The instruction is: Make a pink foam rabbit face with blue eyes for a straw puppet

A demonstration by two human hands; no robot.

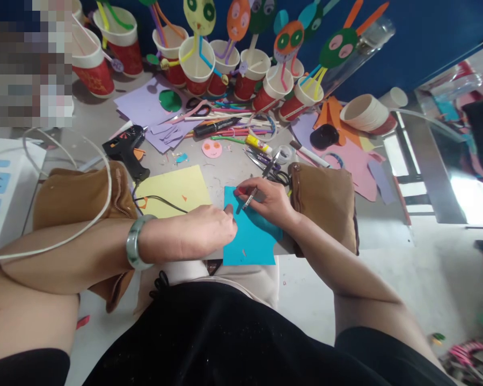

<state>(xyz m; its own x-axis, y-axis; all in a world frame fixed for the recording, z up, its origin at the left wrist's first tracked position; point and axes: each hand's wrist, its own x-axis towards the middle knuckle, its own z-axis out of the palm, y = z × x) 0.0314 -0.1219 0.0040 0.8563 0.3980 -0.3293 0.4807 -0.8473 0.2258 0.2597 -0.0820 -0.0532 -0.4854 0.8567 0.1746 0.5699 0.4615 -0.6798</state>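
Observation:
A sheet of bright blue paper [251,244] with a notch cut from its right side lies at the table's front edge. My left hand [209,230] rests at its left edge, fingers curled and pressed down on the sheet. In my right hand [271,202] is a slim pen [249,199], pinched and slanted over the upper part of the blue paper. Something small and red shows by the right fingertips; I cannot make out what it is. Left of the blue sheet lies yellow paper [173,185], crossed by a dark cord. Scissors [279,176] lie just beyond my right hand.
Red-and-white paper cups [270,88] with pipe-cleaner figures line the back. A black glue gun [131,153] lies left. Brown cushions [80,195] flank the work. A marker [215,127], glue stick [258,143], pink paper face [211,149] and stacked cups [364,113] are around.

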